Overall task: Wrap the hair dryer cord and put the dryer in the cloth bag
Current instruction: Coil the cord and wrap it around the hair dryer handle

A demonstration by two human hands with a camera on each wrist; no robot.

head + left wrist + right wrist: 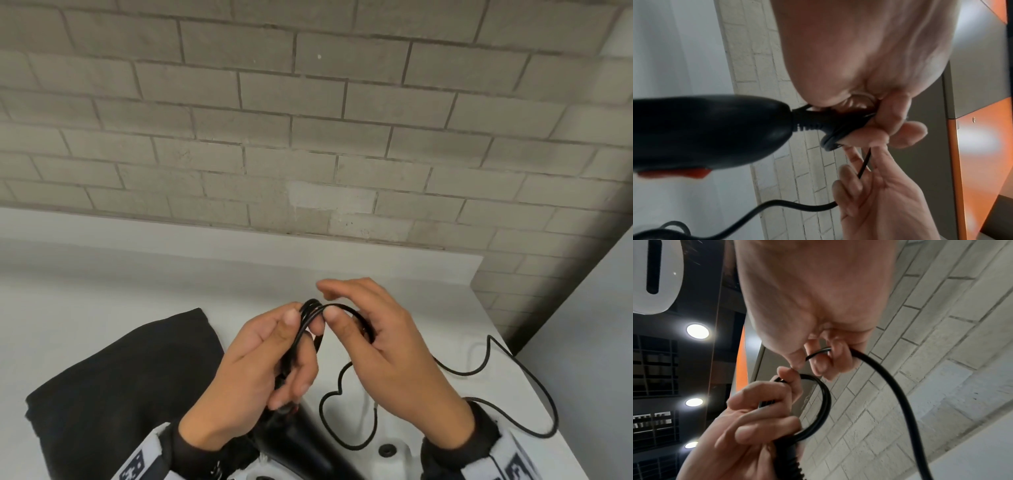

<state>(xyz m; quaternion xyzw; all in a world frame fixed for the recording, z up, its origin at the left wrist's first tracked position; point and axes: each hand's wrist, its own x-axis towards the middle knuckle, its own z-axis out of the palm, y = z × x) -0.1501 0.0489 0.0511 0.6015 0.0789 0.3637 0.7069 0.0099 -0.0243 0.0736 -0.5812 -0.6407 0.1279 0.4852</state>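
Observation:
My left hand [294,346] grips several loops of the black hair dryer cord [310,308], bunched just above the black dryer [301,442]. My right hand [342,318] pinches the same cord right beside the left thumb, its index finger raised. The rest of the cord [479,371] trails loose across the counter to the right. In the left wrist view the dryer handle [705,129] with a red switch [684,173] sits below my left hand's fingers [890,126]. The right wrist view shows the loops [824,402] in the left hand [756,418]. The black cloth bag [120,387] lies flat at the left.
A white counter [137,291] runs along a grey brick wall [308,137]. A white basin with a round hole [386,450] lies under my hands. The counter ends at the right near a grey panel [599,325].

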